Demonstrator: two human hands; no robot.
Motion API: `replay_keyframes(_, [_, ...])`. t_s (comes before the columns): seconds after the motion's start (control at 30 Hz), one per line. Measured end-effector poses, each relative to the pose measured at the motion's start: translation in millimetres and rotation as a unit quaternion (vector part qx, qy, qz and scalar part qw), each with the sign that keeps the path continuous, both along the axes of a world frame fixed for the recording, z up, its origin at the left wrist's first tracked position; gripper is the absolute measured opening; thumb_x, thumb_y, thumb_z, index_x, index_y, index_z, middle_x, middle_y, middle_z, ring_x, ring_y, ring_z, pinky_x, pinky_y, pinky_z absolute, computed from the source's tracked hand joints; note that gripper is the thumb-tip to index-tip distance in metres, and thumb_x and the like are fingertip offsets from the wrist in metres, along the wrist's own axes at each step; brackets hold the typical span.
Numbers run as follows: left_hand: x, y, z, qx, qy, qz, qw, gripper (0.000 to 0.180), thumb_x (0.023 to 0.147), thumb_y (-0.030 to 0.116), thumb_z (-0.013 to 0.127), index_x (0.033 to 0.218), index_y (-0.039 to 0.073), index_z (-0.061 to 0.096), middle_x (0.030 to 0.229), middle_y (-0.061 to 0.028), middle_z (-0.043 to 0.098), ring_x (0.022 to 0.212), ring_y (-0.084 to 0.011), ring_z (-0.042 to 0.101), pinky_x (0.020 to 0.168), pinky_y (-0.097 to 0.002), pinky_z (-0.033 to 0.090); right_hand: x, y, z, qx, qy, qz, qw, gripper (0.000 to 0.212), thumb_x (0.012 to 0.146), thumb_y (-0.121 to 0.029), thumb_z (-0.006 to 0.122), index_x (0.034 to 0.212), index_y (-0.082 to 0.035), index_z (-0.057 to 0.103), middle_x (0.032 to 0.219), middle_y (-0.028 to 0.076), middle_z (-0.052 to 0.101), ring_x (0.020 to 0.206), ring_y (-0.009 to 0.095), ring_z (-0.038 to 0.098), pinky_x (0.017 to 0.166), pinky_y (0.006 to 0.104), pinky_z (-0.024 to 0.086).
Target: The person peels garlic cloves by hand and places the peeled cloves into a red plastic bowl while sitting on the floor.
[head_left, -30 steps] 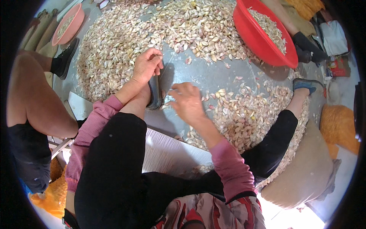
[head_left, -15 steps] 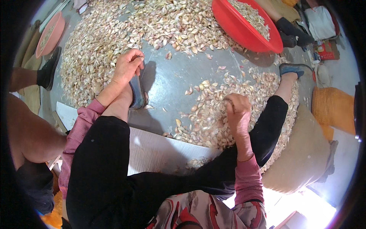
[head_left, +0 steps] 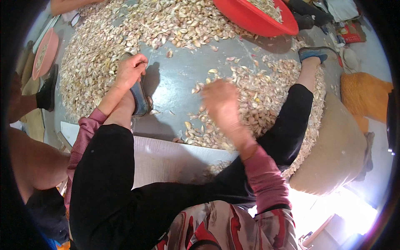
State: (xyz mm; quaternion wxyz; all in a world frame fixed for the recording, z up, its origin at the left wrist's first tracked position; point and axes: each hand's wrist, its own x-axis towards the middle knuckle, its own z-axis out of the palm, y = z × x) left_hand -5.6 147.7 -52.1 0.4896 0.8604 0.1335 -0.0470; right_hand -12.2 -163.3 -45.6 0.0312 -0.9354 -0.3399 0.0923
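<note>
My left hand (head_left: 130, 73) is above my left shoe (head_left: 140, 98), its fingers bent together in a pinch. What sits in that pinch, if anything, cannot be made out. My right hand (head_left: 221, 100) is smeared by motion, palm down over the left edge of the nearer pile of garlic cloves (head_left: 254, 89), so its fingers do not show clearly. A larger heap of garlic cloves (head_left: 91, 71) spreads at the far left, beyond my left hand. A few loose cloves lie on the grey floor between the two piles.
A red basin (head_left: 254, 18) holding pale garlic stands at the far right. At the left is a pink basin (head_left: 46, 54) beside another person's leg (head_left: 37, 158). A full tan sack (head_left: 333, 154) and an orange sack (head_left: 366, 98) lie at the right. Another person's arm (head_left: 68, 5) reaches in at the top left.
My right hand has moved left and a little away from me, from the pile's middle to its left edge. My left hand stays pinched. Another person's arm has appeared at the top left.
</note>
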Motion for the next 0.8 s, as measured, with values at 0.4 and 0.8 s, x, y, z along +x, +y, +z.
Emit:
replay_keyframes(0.4, [1, -4, 2, -0.028, -0.009, -0.004, 1.0, 0.004, 0.09, 0.004, 0.056, 0.09, 0.003, 0.06, 0.063, -0.0017, 0.056, 0.043, -0.0059, 0.045, 0.039, -0.0219, 0.035, -87, 61, -34, 0.247, 0.052, 0.147, 0.956, 0.022, 0.076, -0.012, 0.058, 0.096, -0.008, 0.066, 0.105, 0.009, 0.056, 0.109, 0.028, 0.047, 0.099, 0.047, 0.031])
replay_keyframes(0.8, [-18, 21, 3, -0.179, -0.247, 0.261, 0.916, 0.013, 0.092, 0.009, 0.058, 0.104, 0.005, 0.062, 0.07, -0.0039, 0.061, 0.053, -0.008, 0.053, 0.046, -0.022, 0.039, -8, -32, -25, 0.126, -0.027, -0.012, 0.992, 0.043, 0.078, -0.024, 0.07, 0.118, -0.015, 0.058, 0.135, 0.009, 0.044, 0.129, 0.034, 0.035, 0.104, 0.0615, 0.023])
